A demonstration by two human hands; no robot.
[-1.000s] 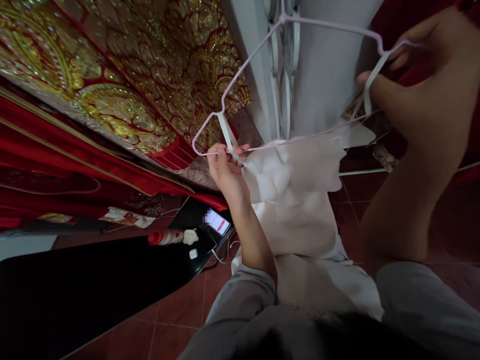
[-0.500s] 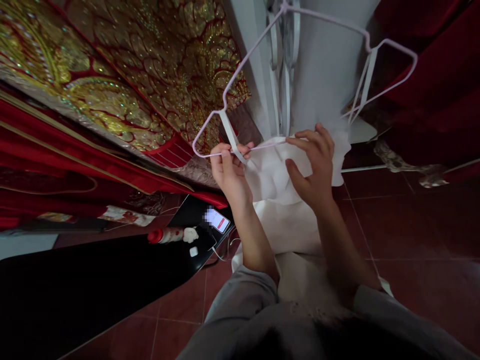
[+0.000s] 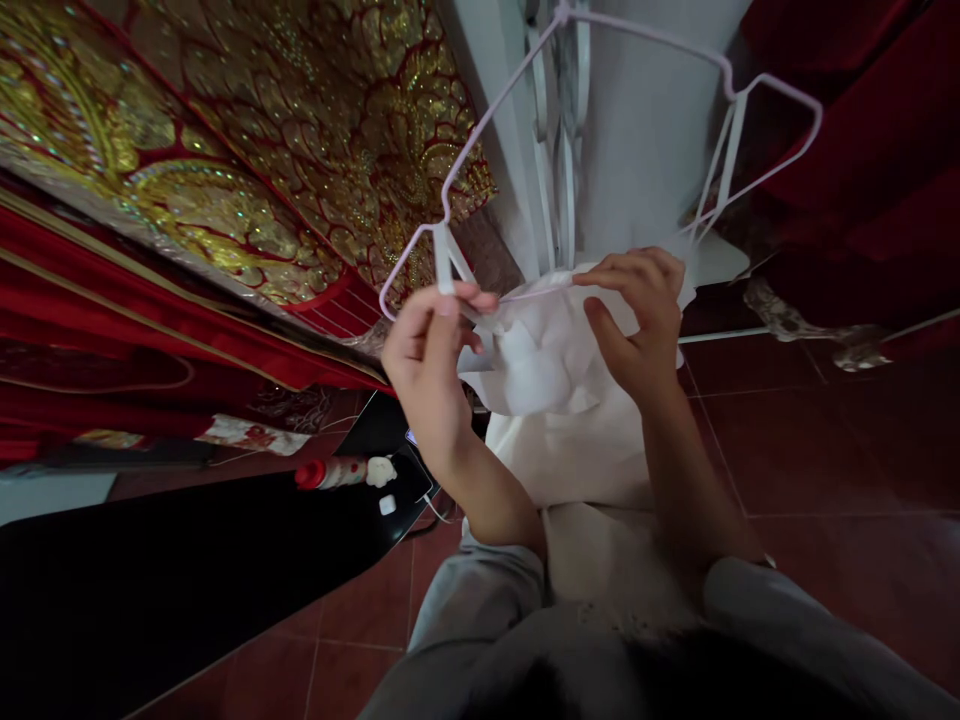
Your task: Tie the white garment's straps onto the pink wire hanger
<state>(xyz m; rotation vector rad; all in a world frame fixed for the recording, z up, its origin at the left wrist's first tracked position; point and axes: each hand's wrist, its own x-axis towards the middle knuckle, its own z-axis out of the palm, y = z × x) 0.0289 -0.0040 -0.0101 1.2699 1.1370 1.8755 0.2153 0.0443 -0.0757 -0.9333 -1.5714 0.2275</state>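
A pale pink hanger (image 3: 504,112) spans the top centre, with a white garment (image 3: 536,370) hanging from it by straps. At its left end, my left hand (image 3: 431,365) is closed, thumb and fingers pinching the white strap (image 3: 443,262) at the hanger's lower bar. My right hand (image 3: 641,320) is open, with fingers stretched out and the thumb apart. Its fingertips touch the lower bar near the garment's top edge. Another white strap (image 3: 726,165) loops over the hanger's right end, away from both hands.
Gold-sequined red garments (image 3: 300,150) hang at the left, and dark red cloth (image 3: 847,150) hangs at the right. A black tabletop (image 3: 225,560) at lower left holds a red-capped bottle (image 3: 330,472) and a small white case (image 3: 387,505). Red tiles (image 3: 847,580) cover the floor.
My left hand has shifted left and turned, with its thumb now over the strap. The strap's two strands have spread apart. My right hand moved slightly right; my left arm now mostly hides the phone.
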